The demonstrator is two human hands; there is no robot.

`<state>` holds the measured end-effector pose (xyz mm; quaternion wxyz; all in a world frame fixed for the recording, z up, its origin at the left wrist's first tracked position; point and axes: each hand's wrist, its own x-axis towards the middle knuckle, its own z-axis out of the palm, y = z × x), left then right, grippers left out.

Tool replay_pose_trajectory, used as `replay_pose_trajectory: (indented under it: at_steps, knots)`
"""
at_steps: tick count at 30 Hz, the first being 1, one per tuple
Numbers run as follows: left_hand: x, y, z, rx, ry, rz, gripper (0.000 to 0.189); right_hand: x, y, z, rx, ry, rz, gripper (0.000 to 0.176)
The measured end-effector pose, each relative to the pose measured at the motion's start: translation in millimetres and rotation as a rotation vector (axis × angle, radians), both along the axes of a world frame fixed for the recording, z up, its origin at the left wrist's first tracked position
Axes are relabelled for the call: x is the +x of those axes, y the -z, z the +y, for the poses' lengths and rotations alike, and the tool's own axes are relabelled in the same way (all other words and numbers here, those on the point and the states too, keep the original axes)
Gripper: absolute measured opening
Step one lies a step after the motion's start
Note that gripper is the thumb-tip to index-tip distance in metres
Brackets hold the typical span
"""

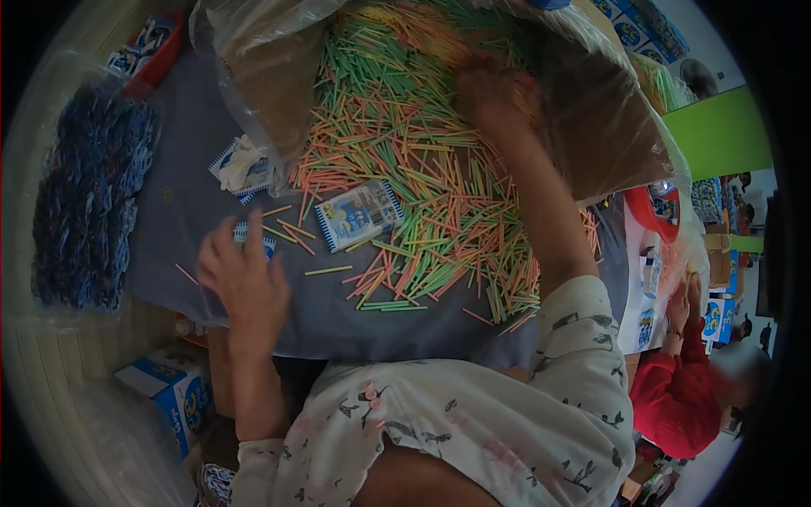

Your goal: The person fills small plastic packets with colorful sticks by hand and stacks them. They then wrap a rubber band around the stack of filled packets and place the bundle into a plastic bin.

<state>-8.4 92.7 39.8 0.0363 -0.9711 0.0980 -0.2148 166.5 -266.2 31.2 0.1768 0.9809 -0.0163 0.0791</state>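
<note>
Coloured sticks (431, 177), pink, green, yellow and orange, lie in a large loose heap on the grey cloth and inside an open plastic-lined box. My right hand (490, 93) reaches into the heap at the top; its fingers are dim and blurred, and what they hold cannot be made out. My left hand (245, 275) is over the cloth at the left, fingers spread, with nothing in it. Partly behind its fingers is a small blue-and-white packet (269, 245). A larger blue-and-white packet (359, 215) lies against the heap. White crumpled material (243, 166) rests on another packet.
A clear tub (55, 317) of blue packets stands at the left. Red baskets (176, 42) are at the upper left and right. A blue carton (182, 397) sits below the table. A co-worker in red (676, 397) works at the right.
</note>
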Motion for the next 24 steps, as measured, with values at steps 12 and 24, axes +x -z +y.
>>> replay_pose_trajectory:
  at_steps: [12, 24]
  knots:
    - [21, 48, -61, -0.532, 0.597, 0.072, 0.013, -38, 0, -20, 0.770, -0.201, -0.406, 0.038]
    - [25, 55, -60, -0.400, 0.600, -0.018, 0.004, -57, 53, -5, 1.159, -0.399, -0.300, 0.035]
